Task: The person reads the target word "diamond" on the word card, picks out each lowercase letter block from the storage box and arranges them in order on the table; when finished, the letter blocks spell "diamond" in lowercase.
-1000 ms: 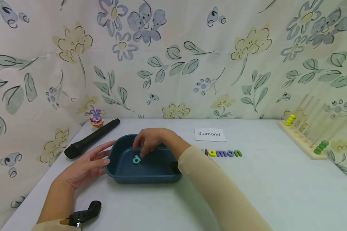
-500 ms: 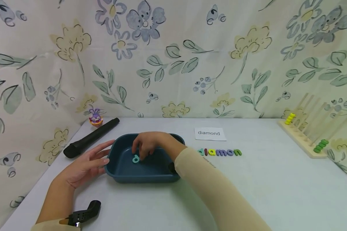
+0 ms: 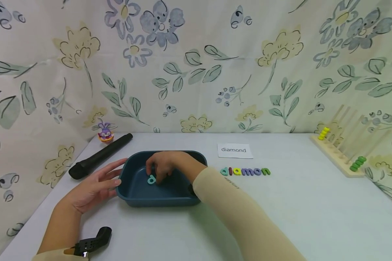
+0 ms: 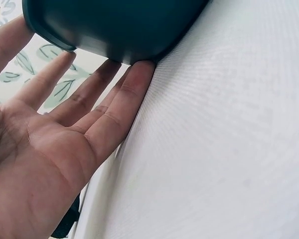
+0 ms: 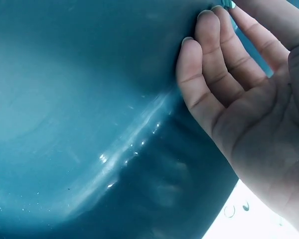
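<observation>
A dark blue rectangular tray (image 3: 163, 201) stands on the white table. My left hand (image 3: 96, 188) supports its left end, with the fingers extended against the outer wall; in the left wrist view the fingertips touch its underside and rim. Inside the tray my right hand (image 3: 163, 165) reaches down and pinches a small teal letter d (image 3: 151, 179) between thumb and forefinger, low over the tray floor. In the right wrist view only a sliver of the teal letter (image 5: 228, 3) shows at the top edge, by the fingertips.
Coloured letters (image 3: 245, 172) reading "diamon" lie in a row right of the tray, below a white card (image 3: 235, 150) printed "diamond". A black cylinder (image 3: 101, 156) and a purple bunny toy (image 3: 105, 134) are behind left. A wooden bead rack (image 3: 338, 156) stands far right.
My right forearm has shifted slightly left, uncovering the first letter of the row. The teal letter stays at the right fingertips in the tray. My left hand keeps its place on the tray.
</observation>
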{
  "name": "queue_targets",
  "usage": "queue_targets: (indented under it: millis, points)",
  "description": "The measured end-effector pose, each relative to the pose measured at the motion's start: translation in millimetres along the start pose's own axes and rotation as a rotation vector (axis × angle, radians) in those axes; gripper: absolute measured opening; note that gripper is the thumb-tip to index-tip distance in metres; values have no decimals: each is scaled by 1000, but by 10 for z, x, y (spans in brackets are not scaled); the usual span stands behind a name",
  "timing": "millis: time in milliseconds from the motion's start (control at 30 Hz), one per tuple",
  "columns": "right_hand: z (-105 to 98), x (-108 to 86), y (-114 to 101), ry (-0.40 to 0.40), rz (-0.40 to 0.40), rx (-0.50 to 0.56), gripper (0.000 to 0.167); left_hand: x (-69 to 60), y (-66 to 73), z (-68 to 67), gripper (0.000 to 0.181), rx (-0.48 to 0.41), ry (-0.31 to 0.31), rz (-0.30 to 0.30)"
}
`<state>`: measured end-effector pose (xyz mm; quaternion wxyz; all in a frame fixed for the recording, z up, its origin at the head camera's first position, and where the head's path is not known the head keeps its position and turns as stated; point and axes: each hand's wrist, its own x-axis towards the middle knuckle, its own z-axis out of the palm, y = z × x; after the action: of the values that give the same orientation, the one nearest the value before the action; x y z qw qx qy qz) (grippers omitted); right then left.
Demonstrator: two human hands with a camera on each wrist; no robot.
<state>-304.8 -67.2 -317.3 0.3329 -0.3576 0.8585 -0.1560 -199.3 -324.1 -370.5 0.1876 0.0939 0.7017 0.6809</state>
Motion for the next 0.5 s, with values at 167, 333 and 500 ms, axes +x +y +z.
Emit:
queue_targets:
  millis: [167,333,500]
  points:
    - [10,-2,-6,4,3,-5,31,8,-1,2,71,7,4,-1]
    - [18,0,6,0,-3,17,28,1,0,5,72,6,7,-2]
    - [9,-8,43,5,-26,52,25,-6,3,7,72,3,9,-2]
